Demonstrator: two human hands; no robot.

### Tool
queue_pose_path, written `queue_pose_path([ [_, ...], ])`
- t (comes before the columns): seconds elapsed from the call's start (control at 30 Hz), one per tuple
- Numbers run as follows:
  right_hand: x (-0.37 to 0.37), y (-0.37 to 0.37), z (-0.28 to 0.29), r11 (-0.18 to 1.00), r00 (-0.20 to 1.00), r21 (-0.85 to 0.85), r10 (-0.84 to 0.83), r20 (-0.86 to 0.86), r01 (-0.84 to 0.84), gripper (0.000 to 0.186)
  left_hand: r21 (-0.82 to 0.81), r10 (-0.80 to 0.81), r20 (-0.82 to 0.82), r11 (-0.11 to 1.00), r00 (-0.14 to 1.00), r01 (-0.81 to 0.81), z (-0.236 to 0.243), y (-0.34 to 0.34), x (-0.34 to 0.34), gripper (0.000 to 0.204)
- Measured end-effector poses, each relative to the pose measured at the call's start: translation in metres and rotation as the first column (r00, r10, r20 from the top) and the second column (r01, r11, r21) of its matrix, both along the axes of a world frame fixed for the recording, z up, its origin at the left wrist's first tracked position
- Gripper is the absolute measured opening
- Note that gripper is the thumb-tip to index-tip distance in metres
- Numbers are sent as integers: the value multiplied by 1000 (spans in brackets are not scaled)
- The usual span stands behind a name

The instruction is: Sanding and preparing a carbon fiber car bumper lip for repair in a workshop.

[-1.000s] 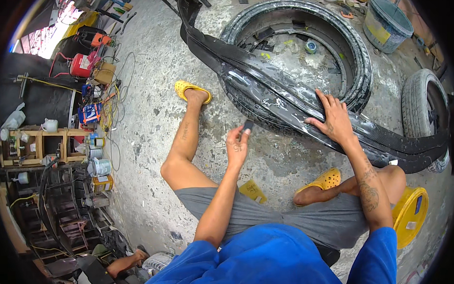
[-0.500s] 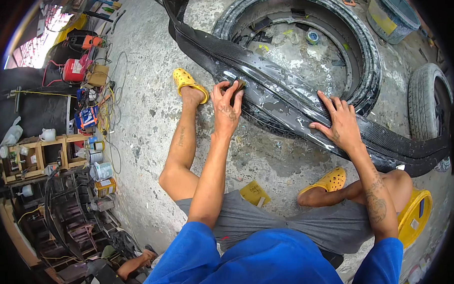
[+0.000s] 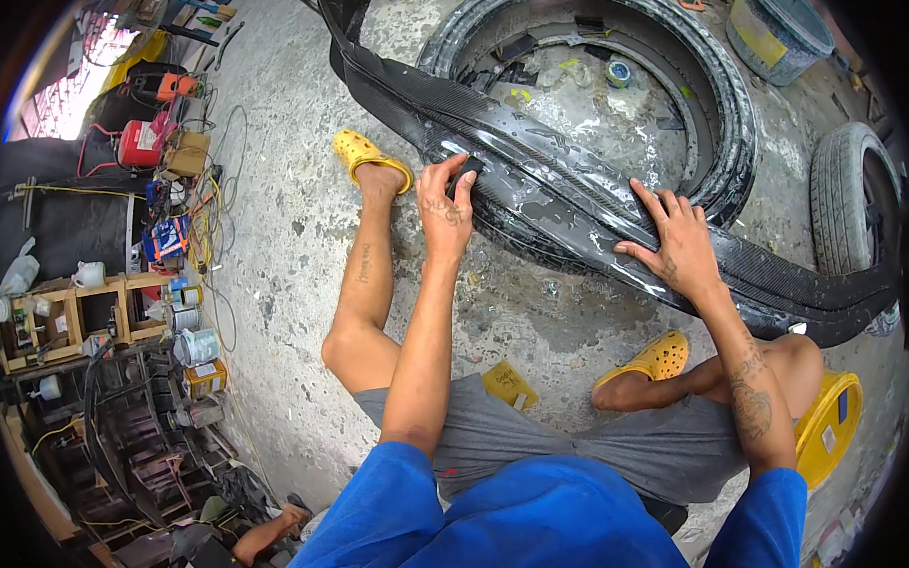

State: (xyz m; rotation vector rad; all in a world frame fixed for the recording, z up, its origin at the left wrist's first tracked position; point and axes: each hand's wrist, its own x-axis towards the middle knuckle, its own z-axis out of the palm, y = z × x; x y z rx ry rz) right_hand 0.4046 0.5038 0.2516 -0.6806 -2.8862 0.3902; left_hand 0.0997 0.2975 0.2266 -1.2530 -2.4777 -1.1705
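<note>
At frame centre, the left hand (image 3: 445, 206) presses a small dark block (image 3: 462, 177) onto a long black bumper panel (image 3: 572, 195); the right hand (image 3: 676, 242) lies flat on it, centre-right, over a large tyre (image 3: 712, 70).

Floor (image 3: 303, 239): bare grey concrete, stained and paint-flecked, cracked in places. Light: daylight from a bright opening (image 3: 67, 87) at the upper left; the floor is evenly lit.

Left side: low wooden shelf unit (image 3: 75, 317) holding small pots and cups; a row of paint cans (image 3: 191, 333) just beside it; a red machine (image 3: 139, 145) with loose cables (image 3: 218, 252) trailing over the concrete; dark metal racks (image 3: 140, 445) below.

Upper right: grey bucket (image 3: 771, 28). Right edge: a tyre (image 3: 857, 195) lying on the floor. Lower right: yellow plastic stool (image 3: 830, 421). Centre: small yellow card (image 3: 510, 384) on the floor.
</note>
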Motion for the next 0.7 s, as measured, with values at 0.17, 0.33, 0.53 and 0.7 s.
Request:
queue_pose_path([
  [0.17, -1, 0, 1, 1000, 999, 1, -16, 36, 16, 97, 79, 13, 53, 997, 998, -17, 3, 3, 4, 23],
  [0.33, 0, -1, 4, 999, 996, -22, -31, 85, 33, 97, 42, -48, -141, 998, 989, 54, 3, 0, 4, 20],
  [0.53, -1, -1, 4, 999, 996, -33, -31, 84, 34, 97, 32, -79, -183, 996, 980, 86, 0, -4, -2, 19],
  [0.7, -1, -2, 4, 999, 996, -8, -31, 83, 32, 97, 67, -79, -195, 993, 978, 94, -3, -3, -2, 15],
])
